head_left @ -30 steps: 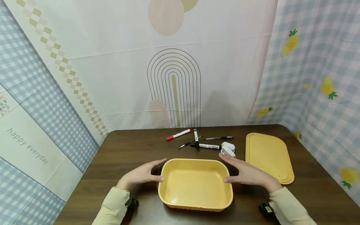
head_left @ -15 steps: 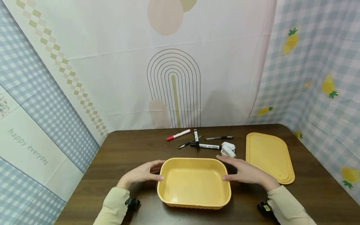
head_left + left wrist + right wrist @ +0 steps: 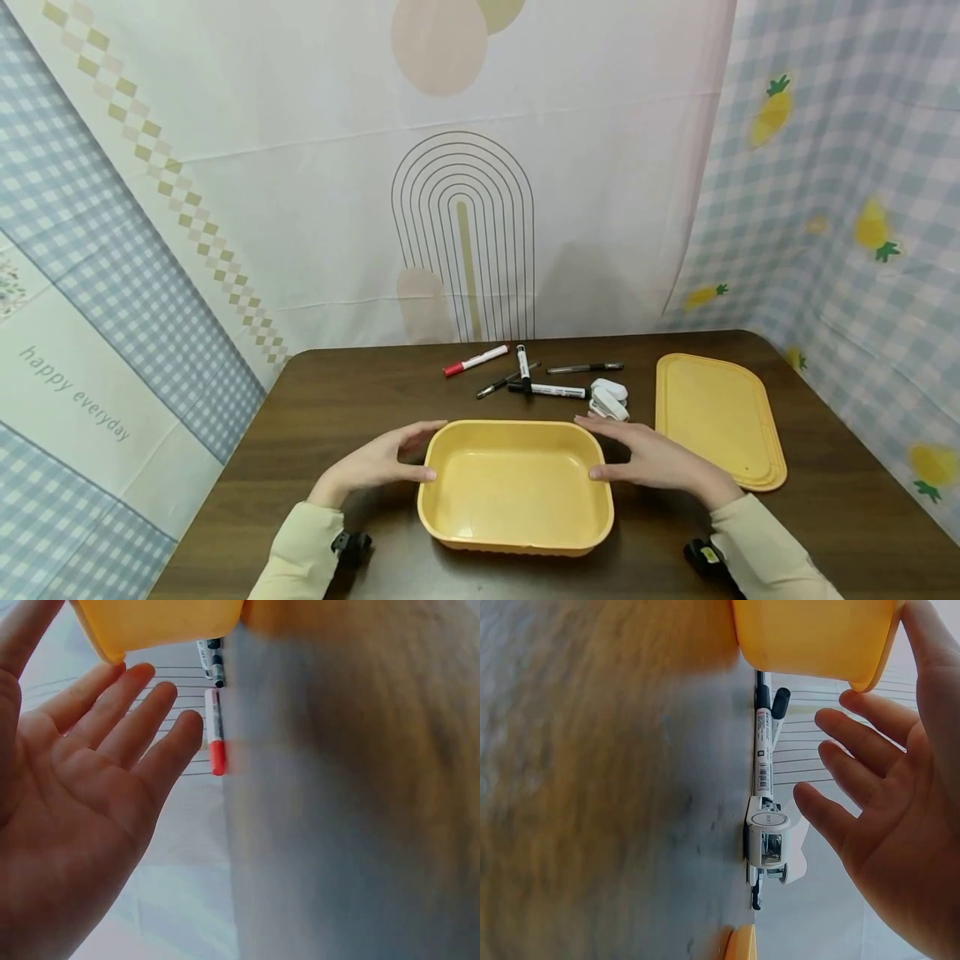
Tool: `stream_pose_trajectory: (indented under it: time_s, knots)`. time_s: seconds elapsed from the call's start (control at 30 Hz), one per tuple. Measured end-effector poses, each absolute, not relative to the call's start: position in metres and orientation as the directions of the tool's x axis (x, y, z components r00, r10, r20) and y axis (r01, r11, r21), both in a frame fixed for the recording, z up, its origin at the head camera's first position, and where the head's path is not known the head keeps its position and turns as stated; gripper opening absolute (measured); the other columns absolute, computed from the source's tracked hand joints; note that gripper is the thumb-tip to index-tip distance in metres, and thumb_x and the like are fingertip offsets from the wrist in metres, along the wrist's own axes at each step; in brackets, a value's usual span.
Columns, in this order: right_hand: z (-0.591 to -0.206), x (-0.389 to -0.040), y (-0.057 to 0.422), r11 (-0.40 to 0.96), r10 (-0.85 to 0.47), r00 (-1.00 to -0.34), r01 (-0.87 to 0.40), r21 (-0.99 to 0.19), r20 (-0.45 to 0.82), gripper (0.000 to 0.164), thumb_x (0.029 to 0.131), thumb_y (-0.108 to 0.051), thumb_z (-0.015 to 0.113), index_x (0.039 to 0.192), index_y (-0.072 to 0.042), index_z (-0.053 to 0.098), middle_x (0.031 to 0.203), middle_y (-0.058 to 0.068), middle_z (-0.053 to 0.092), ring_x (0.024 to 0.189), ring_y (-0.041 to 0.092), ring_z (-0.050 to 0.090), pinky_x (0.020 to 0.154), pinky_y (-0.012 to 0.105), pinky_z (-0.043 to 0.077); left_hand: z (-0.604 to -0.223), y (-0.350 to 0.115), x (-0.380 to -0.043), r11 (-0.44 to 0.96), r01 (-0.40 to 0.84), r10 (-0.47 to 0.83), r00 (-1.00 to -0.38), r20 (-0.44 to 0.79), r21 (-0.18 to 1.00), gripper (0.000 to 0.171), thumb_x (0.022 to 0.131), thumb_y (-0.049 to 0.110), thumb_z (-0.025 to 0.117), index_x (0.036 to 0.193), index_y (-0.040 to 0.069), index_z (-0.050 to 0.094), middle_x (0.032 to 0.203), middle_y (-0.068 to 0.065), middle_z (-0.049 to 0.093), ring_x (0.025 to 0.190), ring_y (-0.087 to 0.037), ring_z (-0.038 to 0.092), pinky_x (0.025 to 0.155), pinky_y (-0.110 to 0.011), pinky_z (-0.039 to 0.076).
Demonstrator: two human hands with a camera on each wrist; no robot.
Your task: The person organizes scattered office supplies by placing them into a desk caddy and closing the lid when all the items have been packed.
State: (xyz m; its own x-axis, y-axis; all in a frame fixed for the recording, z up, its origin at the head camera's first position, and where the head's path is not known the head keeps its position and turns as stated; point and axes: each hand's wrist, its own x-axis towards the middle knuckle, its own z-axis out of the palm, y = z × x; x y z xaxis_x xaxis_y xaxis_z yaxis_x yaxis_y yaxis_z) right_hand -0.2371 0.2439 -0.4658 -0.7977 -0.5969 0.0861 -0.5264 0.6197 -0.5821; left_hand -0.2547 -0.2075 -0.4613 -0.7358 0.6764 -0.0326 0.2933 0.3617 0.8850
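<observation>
A yellow rectangular plastic box [image 3: 517,500], its inside bare, sits on the dark wooden table [image 3: 352,392] near the front. My left hand [image 3: 378,458] is at its left end, thumb at the rim and the other fingers stretched along the outside. At the right end, my right hand [image 3: 660,458] mirrors it, with the thumb at the rim. In the left wrist view, the fingers [image 3: 112,735] are extended, tips close to the box's lip. Likewise the right wrist view shows spread, nearly straight fingers [image 3: 862,761] beside the box wall.
Behind the box lie a red-capped marker [image 3: 476,360], black markers [image 3: 555,390], slim pens [image 3: 585,367] and a white stapler [image 3: 609,402] beside another white piece. A flat yellow lid [image 3: 716,421] rests at right. Patterned cloth [image 3: 322,208] hangs behind the table.
The yellow box has shifted slightly left and a touch farther from the front edge. The right hand moved left with it, while the left hand stayed nearly in place.
</observation>
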Motion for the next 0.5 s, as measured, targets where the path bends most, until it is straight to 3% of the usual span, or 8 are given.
stream_pose_trajectory:
  time_s: [0.23,0.5]
  knots:
    - [-0.466,-0.237,0.244,0.626,-0.595,-0.799,-0.527,-0.575,0.085,0.078,0.09,-0.05,0.072,0.153,-0.013,0.045,0.154,0.019,0.043,0.141,0.041,0.039,0.106,0.064,0.036,-0.448,-0.207,-0.244,0.518,0.448,0.655,-0.756,-0.001,0.729,0.086,0.086,0.038,0.081,0.156,0.012,0.039,0.162,-0.005,0.034,0.148,-0.029,0.029,0.116,-0.056,0.028]
    - [-0.466,-0.237,0.243,0.636,-0.588,-0.806,-0.515,-0.575,0.071,0.077,0.091,-0.05,0.072,0.154,-0.014,0.045,0.155,0.019,0.042,0.141,0.041,0.038,0.107,0.064,0.036,-0.441,-0.207,-0.233,0.534,0.446,0.697,-0.713,-0.076,0.719,0.107,0.08,0.043,0.085,0.161,0.008,0.023,0.167,-0.009,0.019,0.151,-0.029,0.019,0.118,-0.05,0.025]
